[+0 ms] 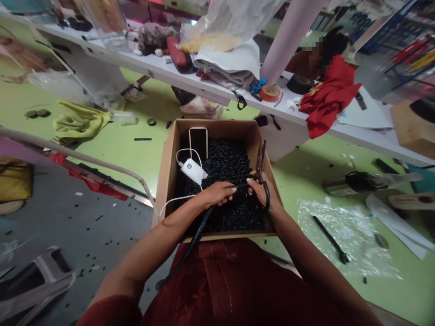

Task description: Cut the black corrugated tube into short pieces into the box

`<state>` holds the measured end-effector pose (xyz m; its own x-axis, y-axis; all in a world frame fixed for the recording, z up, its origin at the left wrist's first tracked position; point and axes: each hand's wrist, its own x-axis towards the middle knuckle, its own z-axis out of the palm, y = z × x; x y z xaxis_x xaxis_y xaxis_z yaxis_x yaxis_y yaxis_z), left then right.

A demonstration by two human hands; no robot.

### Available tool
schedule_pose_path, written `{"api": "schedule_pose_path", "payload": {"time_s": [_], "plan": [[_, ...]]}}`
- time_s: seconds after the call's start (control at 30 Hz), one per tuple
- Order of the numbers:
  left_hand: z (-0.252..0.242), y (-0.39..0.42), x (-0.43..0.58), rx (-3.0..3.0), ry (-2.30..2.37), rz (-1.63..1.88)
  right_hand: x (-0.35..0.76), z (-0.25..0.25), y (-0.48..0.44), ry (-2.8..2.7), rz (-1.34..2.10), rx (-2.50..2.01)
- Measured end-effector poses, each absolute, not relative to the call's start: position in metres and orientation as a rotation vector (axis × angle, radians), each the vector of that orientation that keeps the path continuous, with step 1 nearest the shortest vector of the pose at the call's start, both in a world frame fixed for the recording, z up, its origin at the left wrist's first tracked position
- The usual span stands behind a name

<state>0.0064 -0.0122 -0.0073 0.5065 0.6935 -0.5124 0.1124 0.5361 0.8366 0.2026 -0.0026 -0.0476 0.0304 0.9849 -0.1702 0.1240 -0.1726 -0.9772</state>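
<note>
My left hand (219, 194) is closed around a black ribbed strip (201, 225), which trails down over the near edge of the box toward my lap. Scissors (261, 163) with dark handles sit in my right hand (258, 188), blades pointing up and away. Its thumb and finger also pinch the strip's end between my two hands. Below both hands, a cardboard box (166, 167) holds a heap of small black pieces (229, 158). Inside its left part lie a phone (198, 141) and a white power bank (193, 170) with a white cable.
A white shelf (142, 68) runs across the back, bearing plastic bags, orange tape (270, 93) and red cloth (331, 97). On the green surface at right are a metal flask (343, 184) and clear plastic (340, 226). A person is at the upper right. A stool (41, 276) stands lower left.
</note>
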Motion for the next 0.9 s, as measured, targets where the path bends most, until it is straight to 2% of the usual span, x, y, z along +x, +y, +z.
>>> {"api": "schedule_pose_path", "payload": {"time_s": [0.3, 0.57, 0.9], "plan": [[-0.007, -0.009, 0.007, 1.000, 0.994, 0.444, 0.193, -0.039, -0.003, -1.336, 1.250, -1.429], [0.002, 0.008, -0.011, 1.039, 1.166, 0.808, 0.200, -0.037, -0.011, -1.507, 1.207, -1.498], [0.001, 0.007, -0.018, 1.017, 1.162, 0.928, 0.199, -0.030, -0.016, -1.767, 1.190, -1.632]]}}
